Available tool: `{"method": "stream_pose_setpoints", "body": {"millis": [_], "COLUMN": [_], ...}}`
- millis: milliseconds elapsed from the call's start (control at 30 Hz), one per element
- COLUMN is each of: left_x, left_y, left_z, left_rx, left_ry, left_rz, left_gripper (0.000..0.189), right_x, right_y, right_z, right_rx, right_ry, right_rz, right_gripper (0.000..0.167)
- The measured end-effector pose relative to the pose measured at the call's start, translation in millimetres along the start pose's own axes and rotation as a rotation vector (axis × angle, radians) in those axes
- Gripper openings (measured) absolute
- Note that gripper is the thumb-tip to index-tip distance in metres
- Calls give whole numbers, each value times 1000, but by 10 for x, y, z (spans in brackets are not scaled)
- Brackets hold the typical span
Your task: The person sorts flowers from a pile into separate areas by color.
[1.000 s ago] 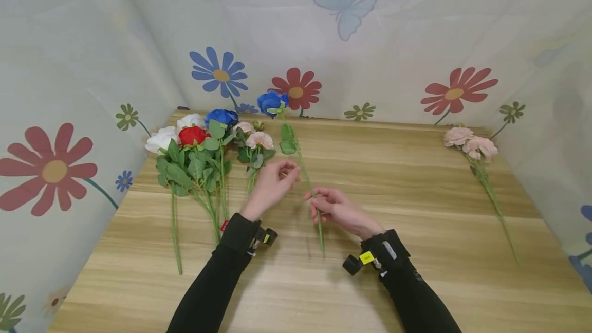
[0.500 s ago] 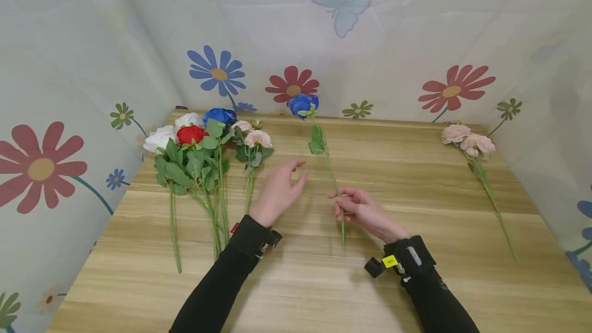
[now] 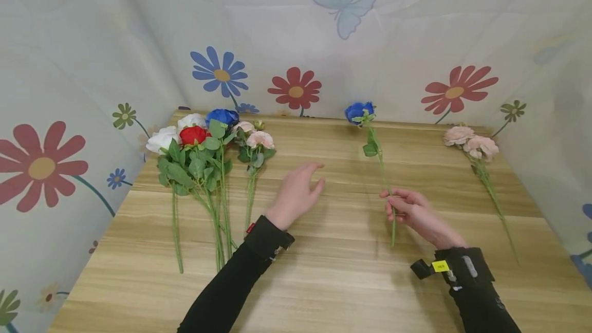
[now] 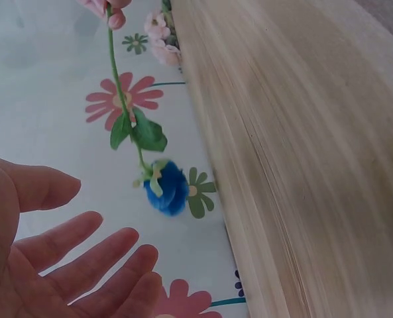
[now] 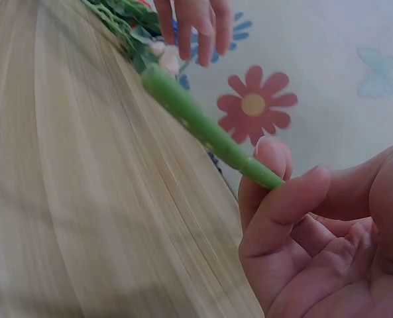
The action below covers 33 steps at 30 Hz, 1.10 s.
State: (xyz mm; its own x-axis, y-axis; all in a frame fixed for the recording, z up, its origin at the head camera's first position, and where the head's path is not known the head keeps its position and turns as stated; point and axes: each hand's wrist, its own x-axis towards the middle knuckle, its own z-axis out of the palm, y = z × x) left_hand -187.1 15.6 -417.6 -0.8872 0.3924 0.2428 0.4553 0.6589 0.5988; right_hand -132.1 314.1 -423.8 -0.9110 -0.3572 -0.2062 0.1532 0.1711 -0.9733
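My right hand (image 3: pixel 418 215) pinches the green stem of a blue rose (image 3: pixel 359 113) between thumb and fingers, low on the stem. The bloom points away toward the back wall, and the stem's cut end (image 5: pixel 176 99) sticks out from the fingers in the right wrist view. My left hand (image 3: pixel 298 191) hovers over the middle of the table with fingers loosely extended and nothing in them. In the left wrist view, the left fingers (image 4: pixel 83 265) are spread apart, with the blue rose's leaves (image 4: pixel 146 132) beyond them.
At the left of the wooden table (image 3: pixel 333 281) lie white roses (image 3: pixel 162 139), a red rose (image 3: pixel 193 135), another blue rose (image 3: pixel 223 116) and a pink flower stem (image 3: pixel 260 140). A second pink flower stem (image 3: pixel 481 147) lies at the far right. A flower-print curtain (image 3: pixel 393 24) surrounds the table.
My right hand has carried the blue rose to the right, away from the left hand. The left hand's fingers have loosened and it has shifted slightly right.
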Motion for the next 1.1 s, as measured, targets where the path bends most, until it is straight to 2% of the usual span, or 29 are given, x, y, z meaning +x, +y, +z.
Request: {"method": "stream_pose_setpoints", "body": {"millis": [200, 433, 533, 600, 700, 800, 967, 1100], "left_x": [-2, -3, -2, -2, -4, -11, -21, -21], "left_y": [32, 28, 27, 26, 24, 27, 25, 18], "left_z": [14, 33, 38, 42, 48, 51, 70, 83], "left_rx": [-8, -4, -6, -4, -2, -1, -15, -25], "left_ry": [-20, -39, -49, -52, -51, -45, -46, -40], "left_rz": [2, 0, 3, 9, 16, 15, 13, 8], "left_gripper": [39, 42, 44, 45, 46, 47, 47, 48], "right_x": [-152, -235, -242, -248, -249, -241, -236, -241], "right_y": [61, 127, 129, 117, 96, 80, 78, 76], "right_z": [-244, -437, -496, -531, -565, -586, -610, -611], "right_rx": [21, 89, 122, 102, 9, -149, -405, -563], "right_ry": [72, 76, 81, 97, 144, 198, 286, 364], "right_rz": [-8, -27, -2, 33, 102, 147, 184, 214], "right_gripper": [35, 21, 19, 20, 34, 48, 52, 55]}}
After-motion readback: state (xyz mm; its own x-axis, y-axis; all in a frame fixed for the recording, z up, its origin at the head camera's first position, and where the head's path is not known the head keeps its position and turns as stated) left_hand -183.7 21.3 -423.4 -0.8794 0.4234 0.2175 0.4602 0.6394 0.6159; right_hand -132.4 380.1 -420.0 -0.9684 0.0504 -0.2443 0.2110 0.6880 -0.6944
